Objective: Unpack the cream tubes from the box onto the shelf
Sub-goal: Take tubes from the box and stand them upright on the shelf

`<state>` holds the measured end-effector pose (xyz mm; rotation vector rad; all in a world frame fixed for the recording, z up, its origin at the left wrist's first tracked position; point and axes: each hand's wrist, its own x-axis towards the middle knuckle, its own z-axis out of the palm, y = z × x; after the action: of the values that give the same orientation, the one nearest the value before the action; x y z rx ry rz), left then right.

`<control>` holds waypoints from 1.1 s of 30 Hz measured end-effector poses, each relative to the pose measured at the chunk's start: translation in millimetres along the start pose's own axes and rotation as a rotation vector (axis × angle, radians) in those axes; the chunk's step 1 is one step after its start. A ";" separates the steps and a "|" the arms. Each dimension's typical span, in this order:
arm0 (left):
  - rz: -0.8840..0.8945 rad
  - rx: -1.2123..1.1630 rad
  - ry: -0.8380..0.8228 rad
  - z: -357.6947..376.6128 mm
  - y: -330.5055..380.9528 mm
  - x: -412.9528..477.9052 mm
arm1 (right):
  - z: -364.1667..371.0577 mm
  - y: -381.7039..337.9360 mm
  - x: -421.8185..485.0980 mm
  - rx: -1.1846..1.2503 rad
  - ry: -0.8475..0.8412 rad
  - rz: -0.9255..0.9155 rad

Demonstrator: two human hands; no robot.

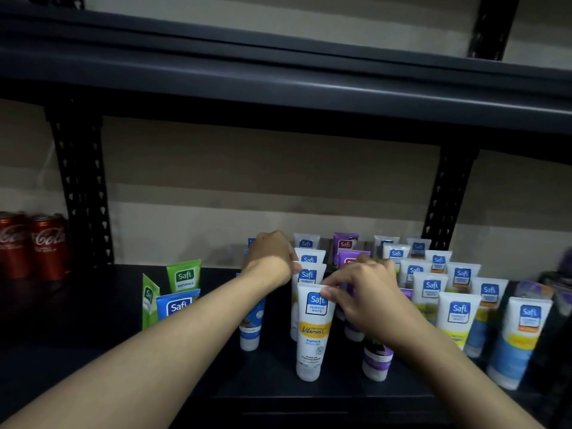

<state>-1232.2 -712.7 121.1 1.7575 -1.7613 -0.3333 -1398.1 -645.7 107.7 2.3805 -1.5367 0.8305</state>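
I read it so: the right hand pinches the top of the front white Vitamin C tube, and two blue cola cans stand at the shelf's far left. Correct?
One mistake: the head view shows the two cola cans red, not blue. The rest holds: the right hand pinches the top of the front white Vitamin C tube, and the cans stand at the far left of the shelf.

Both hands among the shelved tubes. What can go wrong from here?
The right hand pinches only the top edge of the Vitamin C tube, standing on its cap: it may tip on release. The right forearm crosses over the purple tube and may knock it. The left hand sits among close-packed tubes; a bump may topple them.
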 end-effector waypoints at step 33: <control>0.039 0.024 -0.015 8.3 -6.1 7.5 | 5.7 5.9 -2.9 -0.028 0.067 0.019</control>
<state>-1231.5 -722.5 113.0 1.7388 -1.8153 -0.3113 -1402.2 -648.6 100.6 2.2974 -1.5370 0.8776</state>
